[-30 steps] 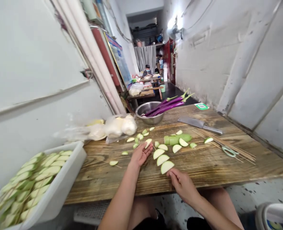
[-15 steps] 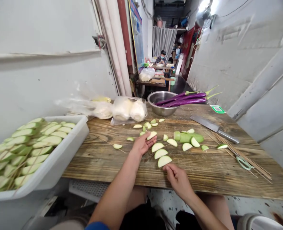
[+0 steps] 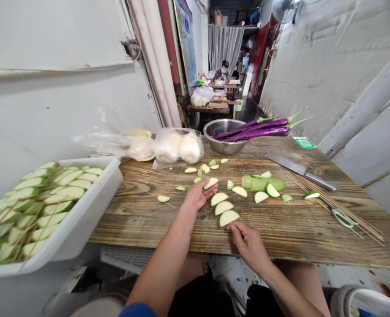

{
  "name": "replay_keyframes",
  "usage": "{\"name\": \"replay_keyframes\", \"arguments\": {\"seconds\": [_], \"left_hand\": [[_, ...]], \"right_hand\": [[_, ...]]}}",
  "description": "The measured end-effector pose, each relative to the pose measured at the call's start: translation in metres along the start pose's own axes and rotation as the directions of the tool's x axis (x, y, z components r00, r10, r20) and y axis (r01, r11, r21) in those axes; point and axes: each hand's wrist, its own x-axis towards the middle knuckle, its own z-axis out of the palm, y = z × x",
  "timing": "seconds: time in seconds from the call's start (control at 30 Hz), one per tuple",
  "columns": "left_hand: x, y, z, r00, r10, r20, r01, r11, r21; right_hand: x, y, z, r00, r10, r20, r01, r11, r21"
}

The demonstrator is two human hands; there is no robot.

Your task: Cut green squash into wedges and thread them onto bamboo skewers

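Observation:
Three pale green half-round vegetable slices [image 3: 224, 207] lie in a row on the wooden table [image 3: 287, 229] in front of me. My left hand [image 3: 198, 194] lies flat beside the row, its fingers stretched out and its fingertips touching another slice [image 3: 211, 182]. At the near end of the row, my right hand [image 3: 247, 240] pinches its fingers together against the edge of the nearest slice [image 3: 228, 217]. What the pinch holds is too thin to see. A partly cut green vegetable [image 3: 264, 184] lies further right among loose slices.
A white tub [image 3: 92, 211] at the left holds several skewered slices. A bag of white buns [image 3: 178, 147], a steel bowl [image 3: 214, 145] with purple eggplants [image 3: 257, 127], a cleaver [image 3: 297, 169] and bamboo skewers [image 3: 340, 204] are on the table. A person sits far down the corridor [image 3: 224, 72].
The view has swung left and down, bringing more of the white tub into sight. Both hands stay at the row of slices, hardly moved.

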Motion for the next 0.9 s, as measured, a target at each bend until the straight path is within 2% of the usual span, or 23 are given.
{"name": "replay_keyframes", "arguments": {"seconds": [0.9], "left_hand": [[-0.0013, -0.0008, 0.0007, 1.000, -0.002, 0.000, 0.002, 1.000, 0.021]], "right_hand": [[0.0005, 0.0003, -0.0004, 1.000, 0.002, 0.000, -0.002, 1.000, -0.001]]}}
